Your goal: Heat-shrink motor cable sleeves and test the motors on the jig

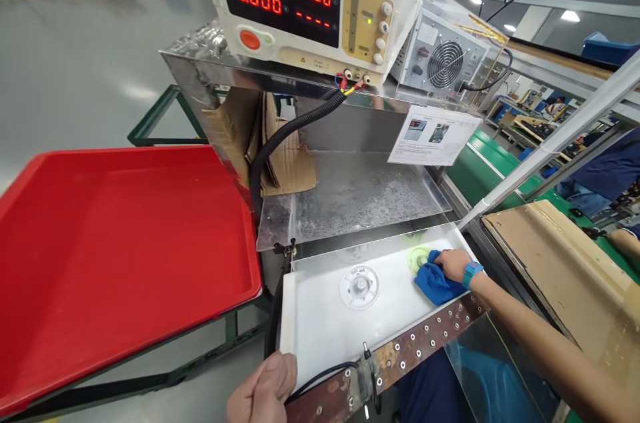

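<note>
Our right hand (453, 265) clamps the blue cloth (435, 285) at the right end of the white tray (320, 336), touching or just beside the yellow-green disc (417, 259); we cannot tell which. Our left hand (265, 386) has its fingers curled together by the tray's near left corner; whether they grip anything, we cannot tell. White surface stretches from the white disc (361, 287) to the left edge, and a riveted brown strip (419, 341) borders the near edge. We read 12.1, 0.00 and 0.000 on the power supply (305, 53); print on the sheet (433, 136) is too small.
</note>
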